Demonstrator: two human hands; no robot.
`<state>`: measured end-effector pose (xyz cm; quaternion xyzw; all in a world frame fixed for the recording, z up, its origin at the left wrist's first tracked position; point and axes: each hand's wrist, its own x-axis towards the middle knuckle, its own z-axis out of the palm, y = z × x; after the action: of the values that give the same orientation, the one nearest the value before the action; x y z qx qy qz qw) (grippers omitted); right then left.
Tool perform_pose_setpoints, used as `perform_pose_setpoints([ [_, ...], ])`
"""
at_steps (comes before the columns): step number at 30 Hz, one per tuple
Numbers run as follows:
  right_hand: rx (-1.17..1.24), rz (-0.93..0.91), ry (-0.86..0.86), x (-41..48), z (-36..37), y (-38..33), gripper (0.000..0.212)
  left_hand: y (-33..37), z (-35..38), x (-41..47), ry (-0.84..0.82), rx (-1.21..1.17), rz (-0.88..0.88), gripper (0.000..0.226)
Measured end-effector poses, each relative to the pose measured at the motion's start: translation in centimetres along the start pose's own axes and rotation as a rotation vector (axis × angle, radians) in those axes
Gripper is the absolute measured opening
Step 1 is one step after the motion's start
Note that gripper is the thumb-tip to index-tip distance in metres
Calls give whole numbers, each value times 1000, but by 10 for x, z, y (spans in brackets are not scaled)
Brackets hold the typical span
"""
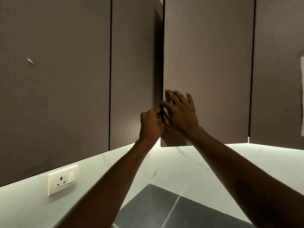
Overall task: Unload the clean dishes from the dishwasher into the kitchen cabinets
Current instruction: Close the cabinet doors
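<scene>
The person's left hand is curling shut around a small dark thing at the hinge-free edge of the ajar cabinet door. What that thing is cannot be told from here. Just to its right, the right hand is lying open, with spread fingers touching the door's face near the same edge. No dish is showing in either hand, and the dishwasher and its clean dishes are out of view, so this is probably the opening of a cabinet for storing.

Both hands are crowding one narrow edge. If the door is swinging out, it could be catching the left knuckles or knocking the dark thing loose, and a flat palm on a smooth face could be slipping without drawing the door. The door is also swinging towards the head.

To the left, a wall socket is sitting on the pale backsplash under a closed door bearing a small scuff. A narrower closed door is standing just beside the left hand. Below, a dark countertop is showing between the forearms. Far right, another closed door is standing, with something white at the frame's edge. Nothing is blocking the door's swing but the hands themselves.
</scene>
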<state>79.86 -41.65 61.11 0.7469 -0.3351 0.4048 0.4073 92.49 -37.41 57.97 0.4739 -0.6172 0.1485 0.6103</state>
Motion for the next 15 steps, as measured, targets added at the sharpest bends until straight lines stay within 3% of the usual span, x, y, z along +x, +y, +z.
perform_pose_setpoints([
  [7, 48, -34, -63, 20, 65, 14, 59, -44, 43, 29, 0, -72, -118, 10],
  [12, 55, -57, -72, 21, 101, 31, 64, -67, 75, 38, 58, -199, -210, 28],
  [15, 39, -70, -65, 22, 121, 42, 59, -82, 93, 50, 39, -194, -235, 25],
])
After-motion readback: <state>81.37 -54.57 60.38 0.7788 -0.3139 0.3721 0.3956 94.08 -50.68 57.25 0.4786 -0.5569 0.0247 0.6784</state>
